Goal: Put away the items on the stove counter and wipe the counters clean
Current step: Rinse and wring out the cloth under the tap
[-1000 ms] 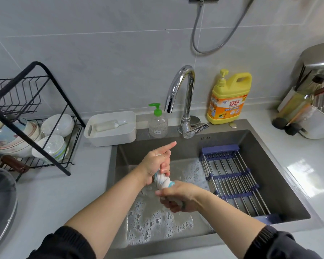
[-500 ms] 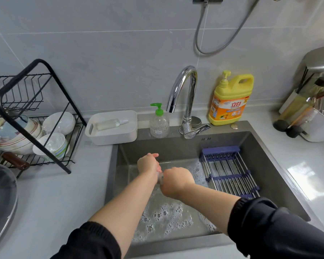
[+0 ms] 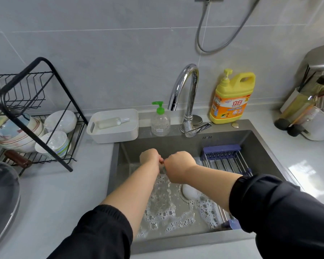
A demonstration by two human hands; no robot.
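Over the foamy sink point(image 3: 266, 144), both fists, left hand point(image 3: 150, 157) and right hand point(image 3: 179, 165), clench something hidden, orientation unclear.

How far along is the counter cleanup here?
Early. Both hands, left and right, are clenched together over the sudsy sink, apparently wringing something hidden between them. No wiping shows yet, and the stove counter is out of view, so putting things away can't be judged.
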